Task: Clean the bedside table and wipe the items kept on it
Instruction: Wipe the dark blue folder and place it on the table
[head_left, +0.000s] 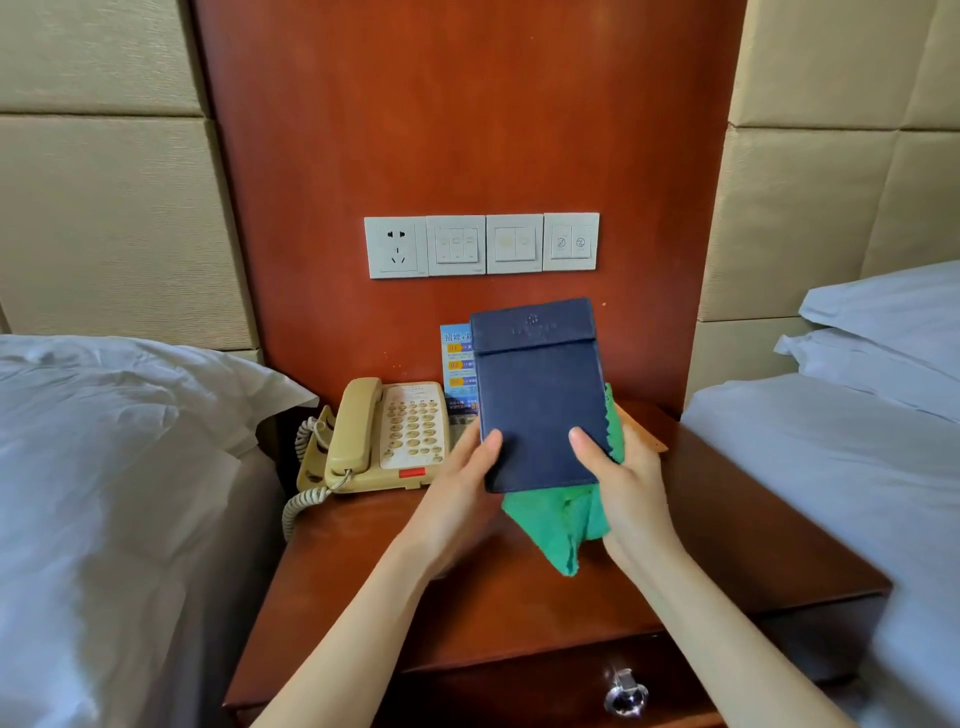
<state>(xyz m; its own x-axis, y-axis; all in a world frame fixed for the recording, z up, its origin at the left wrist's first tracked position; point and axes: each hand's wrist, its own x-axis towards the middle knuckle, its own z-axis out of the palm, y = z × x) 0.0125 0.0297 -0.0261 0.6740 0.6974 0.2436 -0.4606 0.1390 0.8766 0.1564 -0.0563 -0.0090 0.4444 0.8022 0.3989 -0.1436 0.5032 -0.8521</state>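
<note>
Both hands, left hand (464, 480) and right hand (626, 475), pinch the navy folder (540, 400) low by thumbs, green cloth (561, 525) bunched behind, so it might tip onto the phone (387, 436).

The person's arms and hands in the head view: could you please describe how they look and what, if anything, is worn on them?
Both forearms are bare as far as the frame shows: no sleeves, gloves, watch or bracelet. The left hand and right hand show no rings on the visible fingers. The nails that show are short and unpainted. The arms are slim and enter from the bottom edge.
</note>
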